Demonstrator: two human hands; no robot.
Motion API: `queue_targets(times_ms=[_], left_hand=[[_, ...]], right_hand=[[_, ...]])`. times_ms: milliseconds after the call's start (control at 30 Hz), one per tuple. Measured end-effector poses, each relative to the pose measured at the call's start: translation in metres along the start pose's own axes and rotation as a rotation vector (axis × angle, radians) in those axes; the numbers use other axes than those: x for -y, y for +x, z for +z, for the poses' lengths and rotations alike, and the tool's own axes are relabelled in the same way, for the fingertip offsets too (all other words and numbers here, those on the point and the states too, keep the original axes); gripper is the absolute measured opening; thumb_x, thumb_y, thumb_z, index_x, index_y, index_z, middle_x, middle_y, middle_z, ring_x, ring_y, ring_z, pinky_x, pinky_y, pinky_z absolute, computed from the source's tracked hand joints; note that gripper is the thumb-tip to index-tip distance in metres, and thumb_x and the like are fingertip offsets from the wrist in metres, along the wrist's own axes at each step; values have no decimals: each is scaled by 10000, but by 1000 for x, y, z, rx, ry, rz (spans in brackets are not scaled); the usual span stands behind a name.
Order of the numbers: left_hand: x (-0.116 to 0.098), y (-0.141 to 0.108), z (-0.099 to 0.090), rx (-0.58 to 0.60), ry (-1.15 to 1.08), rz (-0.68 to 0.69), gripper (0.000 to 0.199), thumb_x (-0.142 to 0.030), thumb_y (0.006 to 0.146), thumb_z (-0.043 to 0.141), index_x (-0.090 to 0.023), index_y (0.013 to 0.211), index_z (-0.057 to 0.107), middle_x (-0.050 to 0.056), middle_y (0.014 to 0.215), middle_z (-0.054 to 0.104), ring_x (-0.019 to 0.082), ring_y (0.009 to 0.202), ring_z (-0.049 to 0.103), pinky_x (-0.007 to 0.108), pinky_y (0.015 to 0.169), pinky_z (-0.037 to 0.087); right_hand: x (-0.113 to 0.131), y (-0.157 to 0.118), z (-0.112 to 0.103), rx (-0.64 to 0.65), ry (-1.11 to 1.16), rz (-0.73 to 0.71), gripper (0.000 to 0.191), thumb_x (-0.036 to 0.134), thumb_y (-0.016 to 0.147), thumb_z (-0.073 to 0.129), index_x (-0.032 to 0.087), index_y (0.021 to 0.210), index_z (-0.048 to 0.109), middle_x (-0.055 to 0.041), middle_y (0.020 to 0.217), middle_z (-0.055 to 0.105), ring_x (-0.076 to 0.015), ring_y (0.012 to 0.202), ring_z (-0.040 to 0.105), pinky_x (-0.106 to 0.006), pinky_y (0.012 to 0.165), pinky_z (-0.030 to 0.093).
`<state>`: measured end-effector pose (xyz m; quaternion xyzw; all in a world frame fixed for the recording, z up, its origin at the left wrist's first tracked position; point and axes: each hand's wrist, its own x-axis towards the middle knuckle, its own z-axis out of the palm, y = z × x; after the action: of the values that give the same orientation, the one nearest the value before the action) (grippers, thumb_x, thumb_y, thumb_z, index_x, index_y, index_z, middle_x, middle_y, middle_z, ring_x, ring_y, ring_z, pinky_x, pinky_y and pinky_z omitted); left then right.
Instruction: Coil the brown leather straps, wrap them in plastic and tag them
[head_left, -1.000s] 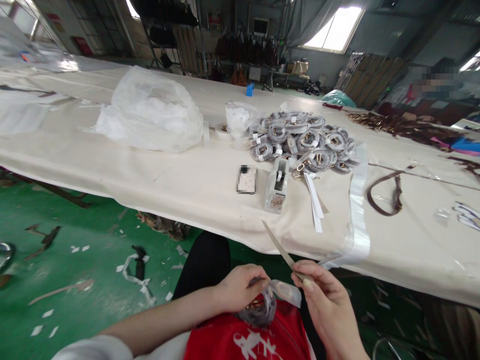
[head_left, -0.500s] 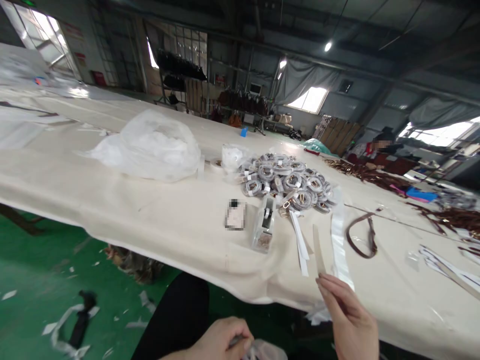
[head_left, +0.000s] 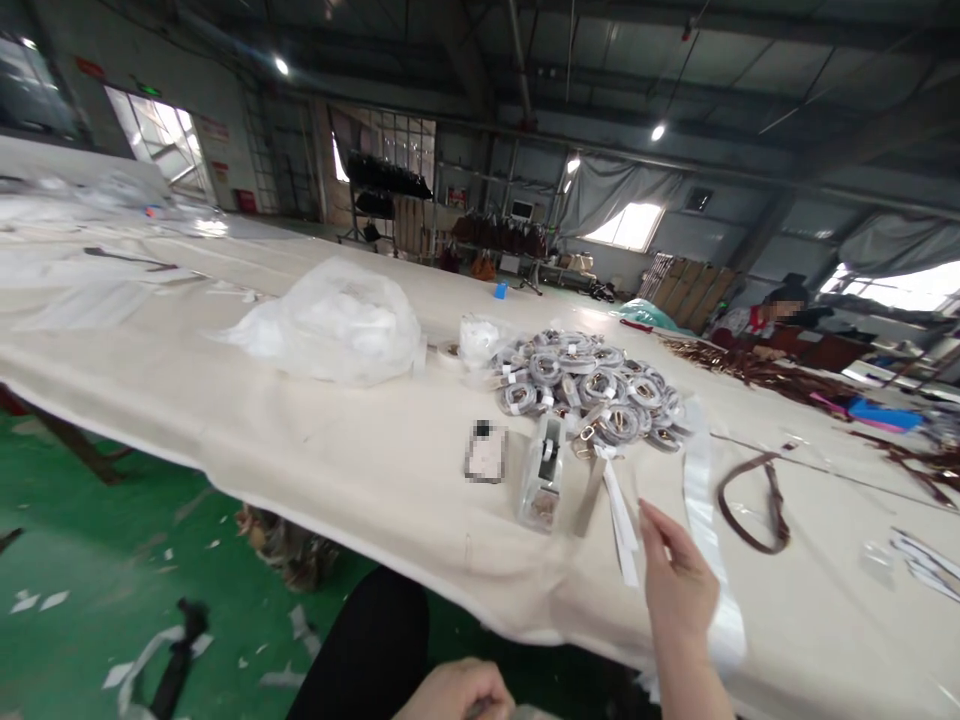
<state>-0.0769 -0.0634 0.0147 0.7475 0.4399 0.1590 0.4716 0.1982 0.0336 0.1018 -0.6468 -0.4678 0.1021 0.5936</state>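
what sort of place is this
Probably a workshop packing bag straps: a pile of wrapped, coiled straps beside a tape dispenser, and dark bags hanging along the back.

The tape dispenser lies before the coiled straps on the table

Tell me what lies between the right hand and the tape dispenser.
Between the right hand and the tape dispenser lie white strips and a beige strip, in the head view.

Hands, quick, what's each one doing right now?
Left hand: curled closed, partly cut off; can't tell what it holds.
Right hand: fingertips pinched together beside the white strips; can't tell whether they grip anything.
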Motion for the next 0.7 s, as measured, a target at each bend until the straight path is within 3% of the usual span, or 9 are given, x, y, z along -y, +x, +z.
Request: queue_targets(times_ms=[67,133,200,267,367,467,600,700], left_hand=[[-17,-8,-5,-81,-2,-8,342,-460,953,445,-232,925,698,31,912,726,181,856,643,232,773,483],[-32,-12,-12,-63,-36,-20,368,-423,968,427,-202,900,713,44,912,726,182,861,648,238,786,486],[-39,-12,-18,-2,-112,-30,382,-397,979,411,-186,961,730,51,968,733,182,905,653,239,821,487],[-39,-10,-20,70,-180,-90,407,-414,985,407,-179,1023,738,40,904,733,168,830,652,219,747,489],[-33,-7,-16,132,-235,-161,498,-488,998,360,-182,1101,739,-2,629,643,132,586,589,188,561,434],[-31,-4,-12,165,-253,-211,495,-484,990,368,-184,1139,732,-20,562,591,123,524,576,178,508,403],[-35,-1,-14,153,-221,-243,417,-466,942,474,-177,1054,754,-12,610,637,131,537,603,186,514,412],[-37,-1,-16,144,-195,-248,392,-465,938,486,-197,1024,759,-18,587,638,138,539,609,195,541,426]], right_hand=[[32,-19,-23,-127,70,6,367,481,813,716,189,1033,749,-100,1029,770,-274,927,721,-416,910,550],[66,-42,-46,-222,130,0,312,413,803,764,194,1025,748,-69,947,753,-200,740,691,-357,786,563],[94,-63,-65,-247,134,59,261,366,773,806,224,985,752,-28,867,727,-158,640,637,-314,678,542],[107,-79,-80,-181,142,153,225,351,736,836,249,919,754,-3,819,707,-142,613,602,-275,600,517],[100,-98,-93,-29,170,329,251,380,666,877,247,830,742,-1,792,719,-131,598,596,-226,523,509],[82,-111,-94,82,174,434,332,435,622,895,216,820,742,-17,753,736,-130,572,602,-214,514,539],[75,-124,-87,130,90,358,329,460,658,866,210,839,754,-18,708,739,-151,602,652,-234,623,591],[78,-131,-89,229,50,185,225,433,723,819,234,807,756,-36,751,760,-193,618,689,-279,607,604]])
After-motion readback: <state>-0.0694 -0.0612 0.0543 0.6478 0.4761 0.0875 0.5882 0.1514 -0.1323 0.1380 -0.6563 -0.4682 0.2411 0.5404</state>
